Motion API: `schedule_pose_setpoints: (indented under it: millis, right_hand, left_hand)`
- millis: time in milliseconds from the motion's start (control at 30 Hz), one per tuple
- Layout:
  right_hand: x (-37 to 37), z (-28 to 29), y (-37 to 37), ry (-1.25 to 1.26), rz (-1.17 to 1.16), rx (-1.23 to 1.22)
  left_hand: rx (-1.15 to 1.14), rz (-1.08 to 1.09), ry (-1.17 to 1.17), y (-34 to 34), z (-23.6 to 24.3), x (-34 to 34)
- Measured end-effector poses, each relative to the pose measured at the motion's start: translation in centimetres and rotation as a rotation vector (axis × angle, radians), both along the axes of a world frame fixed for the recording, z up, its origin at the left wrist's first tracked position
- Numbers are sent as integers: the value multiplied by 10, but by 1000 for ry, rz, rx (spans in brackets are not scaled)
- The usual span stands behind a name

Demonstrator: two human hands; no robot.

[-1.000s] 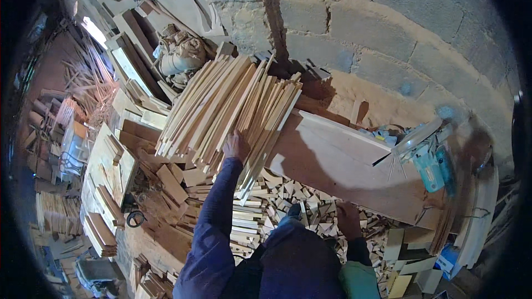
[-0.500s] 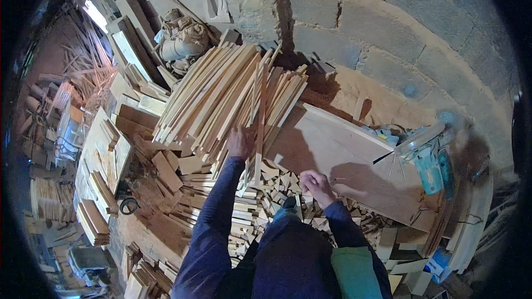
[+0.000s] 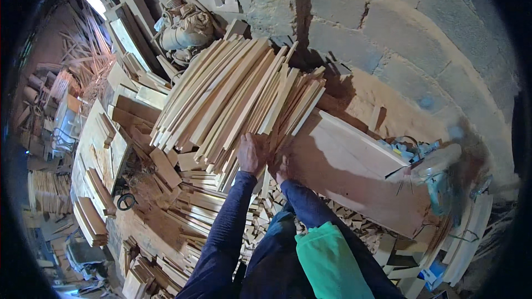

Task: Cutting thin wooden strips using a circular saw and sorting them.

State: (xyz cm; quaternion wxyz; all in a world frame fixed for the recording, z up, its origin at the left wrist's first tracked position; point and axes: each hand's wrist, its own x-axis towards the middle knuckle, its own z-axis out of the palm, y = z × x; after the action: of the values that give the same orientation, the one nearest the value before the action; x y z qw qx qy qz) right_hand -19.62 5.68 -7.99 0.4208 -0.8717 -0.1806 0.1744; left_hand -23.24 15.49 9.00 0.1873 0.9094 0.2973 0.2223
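Observation:
A big sloping pile of long, pale wooden strips (image 3: 213, 97) lies before me, its near ends toward my body. My left hand (image 3: 251, 154) is at the near ends on the pile's right side, fingers closed around a wooden strip (image 3: 280, 99) lying across the others. Close beside it, my right hand (image 3: 283, 171) has its fingers bent in against the lower part of that same strip. Its fingertips are partly hidden, and the two hands are almost touching. Below them lie many short wood offcuts (image 3: 271, 205).
To the right is a flat wooden board (image 3: 349, 171) with a raised edge. A teal power tool (image 3: 438, 191) stands at its far end. A block wall (image 3: 388, 39) closes off the back. More strips (image 3: 205, 210) lie stacked at lower left, near a pale board (image 3: 97, 158).
My right hand has moved left and up from over the offcuts to the strip beside my left hand. The strip's upper end has tilted right. The view has shifted a little.

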Motion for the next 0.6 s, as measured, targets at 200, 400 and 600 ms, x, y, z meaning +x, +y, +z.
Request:
schedule_pose_setpoints:
  millis: [200,400,600]
  right_hand:
    - [7,56,-16,451,-203,295]
    - [31,160,-102,726,-241,751]
    - [37,232,-191,1062,-79,922]
  left_hand:
    - [-482,-13,-159,-1,17,3]
    - [-1490,-93,-456,-22,73,-19]
    - [-1757,-554,-676,-71,85,-32]
